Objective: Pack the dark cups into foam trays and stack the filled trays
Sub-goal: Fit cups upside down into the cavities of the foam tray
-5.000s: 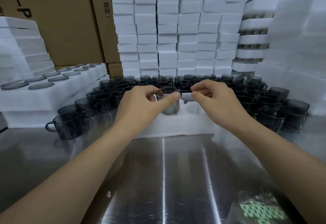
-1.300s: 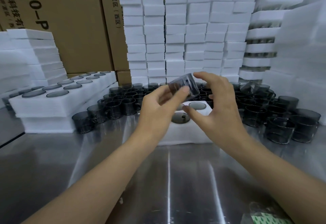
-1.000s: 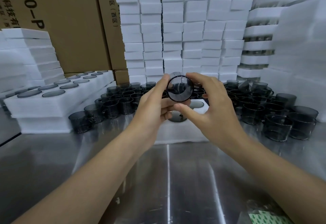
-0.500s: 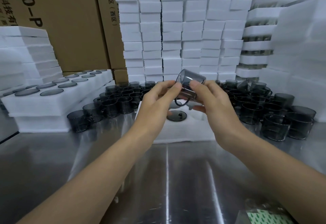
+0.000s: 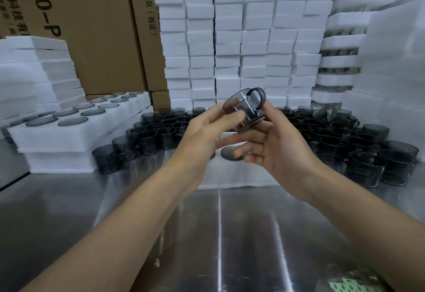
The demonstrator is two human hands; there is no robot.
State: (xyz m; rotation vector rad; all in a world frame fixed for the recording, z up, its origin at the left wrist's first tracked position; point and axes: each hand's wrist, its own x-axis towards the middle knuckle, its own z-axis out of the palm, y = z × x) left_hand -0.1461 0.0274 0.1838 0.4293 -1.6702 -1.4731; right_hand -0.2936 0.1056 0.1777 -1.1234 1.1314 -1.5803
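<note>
- Cup (image 5: 243,112) up off the table (image 5: 218,234), held between both hands over the middle of the scene; it is dark and see-through, and it is tilted.
- Left hand (image 5: 207,135): thumb and fingers pinch the cup's left end, with the back of the hand toward the camera.
- Right hand (image 5: 276,149): thumb pressed to the cup's right side just under the handle (image 5: 258,98). The cup's lower end rests at the base of its forefinger, and the other fingers fan out loosely beneath.
- Long axis: it runs from far left and high to near right and low, with the handle on top. One round end faces far left, the other sits against the right hand (which end is the mouth I cannot tell).
- Tray (image 5: 230,178): a white foam one flat on the table, straight below the hands and slightly nearer. One dark disc (image 5: 231,153) shows in it just under the right fingers; the other pockets are hidden by the hands.
- What the next move turns on, as I judge it: the tray lies directly down from the cup, so the cup must be brought upright before it drops into a pocket. The right hand is closer to the visible pocket.
- Loose cups (image 5: 149,135) crowd the table far left and far right of the tray.
- Filled trays (image 5: 76,126) are stacked at the left, well apart from the hands.
</note>
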